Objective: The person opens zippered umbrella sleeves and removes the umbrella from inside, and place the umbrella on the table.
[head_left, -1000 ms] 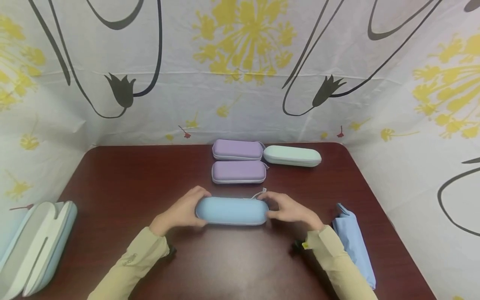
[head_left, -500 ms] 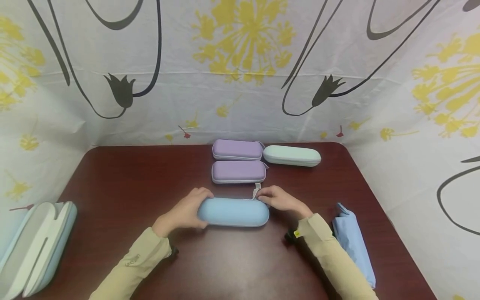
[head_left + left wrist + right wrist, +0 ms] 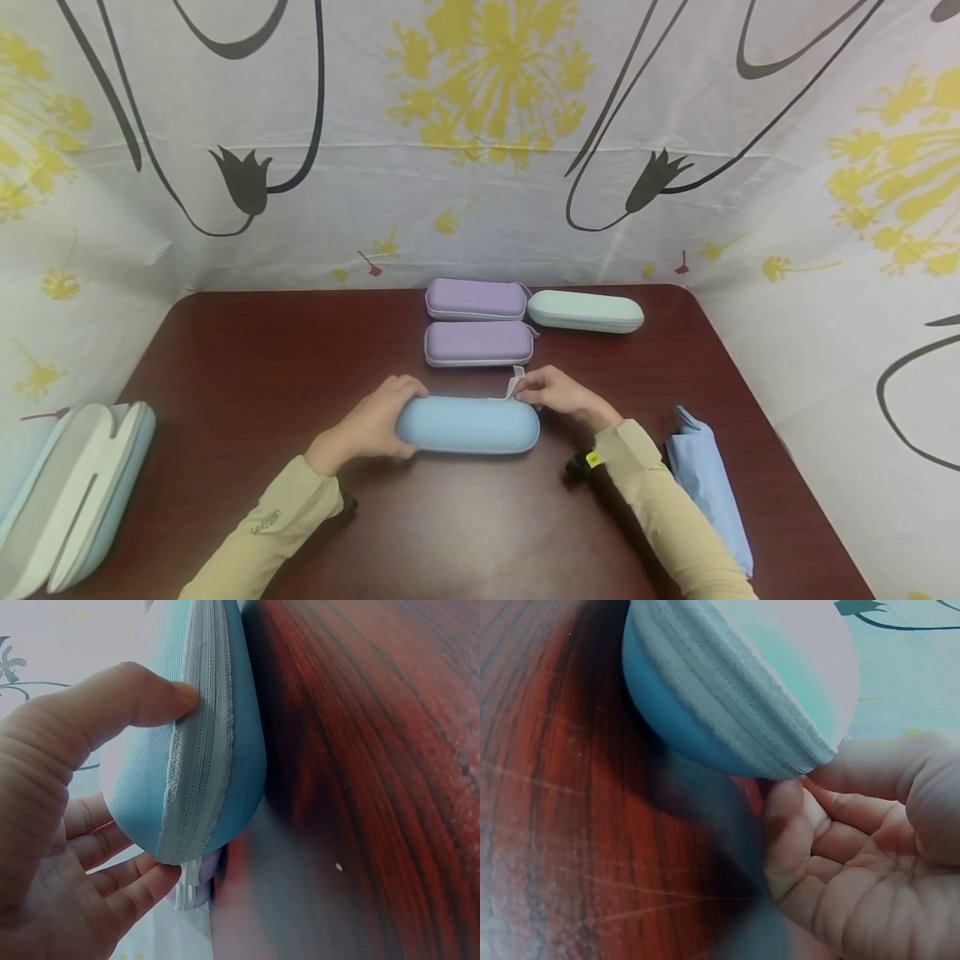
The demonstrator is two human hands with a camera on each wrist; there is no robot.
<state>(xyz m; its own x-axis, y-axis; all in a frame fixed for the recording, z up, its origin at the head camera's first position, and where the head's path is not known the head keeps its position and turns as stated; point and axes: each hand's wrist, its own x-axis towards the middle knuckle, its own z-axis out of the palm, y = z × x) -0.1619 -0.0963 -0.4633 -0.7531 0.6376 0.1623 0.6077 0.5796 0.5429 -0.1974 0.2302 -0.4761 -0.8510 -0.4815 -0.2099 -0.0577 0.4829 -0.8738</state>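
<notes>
The back and both sides are covered by white cloth point(image 3: 360, 200), which is printed with big yellow flowers point(image 3: 497, 71), gray buds point(image 3: 243, 182) on curly stems point(image 3: 321, 75) and tiny red flowers point(image 3: 373, 268). The dark red-brown bench point(image 3: 285, 358) is streaked with wood lines point(image 3: 360, 765) and rounded at its far corners. Its near middle is lit by a pale shine point(image 3: 483, 529).

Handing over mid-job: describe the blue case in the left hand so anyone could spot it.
On the dark red table, look to the middle, just nearer than the purple cases. There lies the blue case, its left end in the left hand. Unlike the creased blue pouch at right and the open case at left, it is smooth and closed.
</notes>
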